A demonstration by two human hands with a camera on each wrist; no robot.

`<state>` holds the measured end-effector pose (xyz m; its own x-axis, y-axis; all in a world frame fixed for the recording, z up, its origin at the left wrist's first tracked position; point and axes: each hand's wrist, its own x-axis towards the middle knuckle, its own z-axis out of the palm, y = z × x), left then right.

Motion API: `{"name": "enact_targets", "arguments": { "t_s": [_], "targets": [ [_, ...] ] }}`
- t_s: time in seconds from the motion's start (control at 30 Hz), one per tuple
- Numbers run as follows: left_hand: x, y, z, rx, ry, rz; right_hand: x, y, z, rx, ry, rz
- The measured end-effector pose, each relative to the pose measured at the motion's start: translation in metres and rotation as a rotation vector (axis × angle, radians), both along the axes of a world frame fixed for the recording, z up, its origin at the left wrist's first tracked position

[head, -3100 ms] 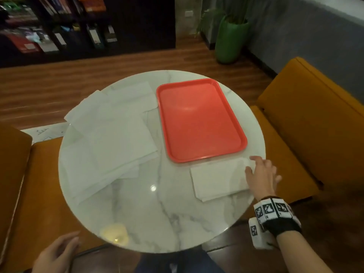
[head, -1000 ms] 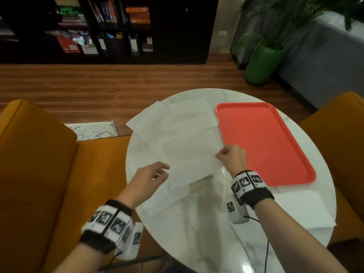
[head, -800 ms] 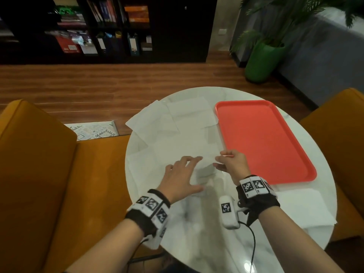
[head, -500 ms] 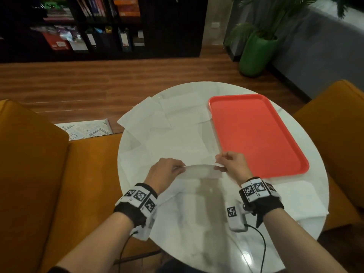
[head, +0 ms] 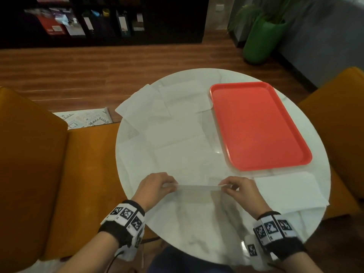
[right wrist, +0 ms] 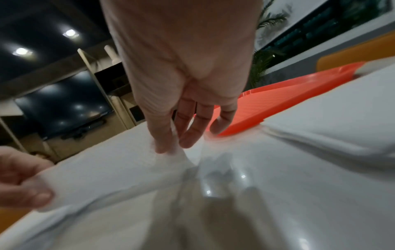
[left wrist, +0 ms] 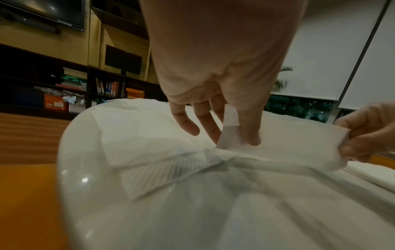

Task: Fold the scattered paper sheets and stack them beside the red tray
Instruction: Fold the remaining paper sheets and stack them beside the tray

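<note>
- Fingers of both hands, left hand [head: 155, 187] and right hand [head: 239, 191], pinched opposite corners of one paper sheet [head: 197, 187], lifting that edge clear, likely to fold it evenly.
- Unfolded sheets [head: 167, 123] lay left of the red tray [head: 258, 125].
- A folded stack [head: 287, 189] sat just beside the tray's near edge, marking the drop spot.

The left hand [left wrist: 215, 67] reaches down from the top of the view, thumb and forefinger pinching one corner of a white sheet [left wrist: 278, 145]. Its other fingers [left wrist: 188, 125] hang loosely curled just left of the pinch. To the right of the fingers, the right hand [left wrist: 367, 132] pinches the opposite corner. Below the fingers, more sheets [left wrist: 149, 148] lie overlapping on the table [left wrist: 89, 203].
</note>
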<state>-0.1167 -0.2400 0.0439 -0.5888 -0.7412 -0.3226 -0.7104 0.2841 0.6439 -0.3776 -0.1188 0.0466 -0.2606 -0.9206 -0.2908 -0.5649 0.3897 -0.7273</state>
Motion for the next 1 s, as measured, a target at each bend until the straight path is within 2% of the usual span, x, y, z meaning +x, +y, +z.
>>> {"name": "enact_targets", "arguments": {
  "t_s": [0.07,0.2,0.37,0.47,0.67,0.8,0.9,1.0],
  "targets": [
    [0.008,0.010,-0.012,0.019,0.047,0.013,-0.002,0.010,-0.002,0.047,0.035,0.006],
    [0.009,0.017,-0.019,0.077,0.130,0.075,-0.006,0.011,0.003,0.021,-0.022,-0.082],
    [-0.010,-0.010,-0.012,0.077,0.266,0.249,-0.016,-0.026,-0.001,-0.063,0.051,-0.166],
    [-0.022,-0.031,-0.009,0.004,0.270,0.299,-0.020,-0.053,-0.006,-0.087,0.151,-0.186],
    [-0.032,-0.012,-0.019,-0.410,-0.005,0.121,-0.010,-0.073,-0.012,-0.030,0.170,-0.218],
    [-0.029,0.024,-0.040,-0.494,-0.109,-0.142,0.007,-0.066,-0.013,-0.124,0.253,-0.224],
    [-0.025,0.035,-0.052,-0.480,-0.199,-0.221,0.040,-0.055,-0.018,-0.178,0.252,-0.056],
    [-0.020,0.036,-0.057,-0.472,-0.282,-0.299,0.078,-0.046,-0.029,-0.028,0.265,0.331]
  ]
}}
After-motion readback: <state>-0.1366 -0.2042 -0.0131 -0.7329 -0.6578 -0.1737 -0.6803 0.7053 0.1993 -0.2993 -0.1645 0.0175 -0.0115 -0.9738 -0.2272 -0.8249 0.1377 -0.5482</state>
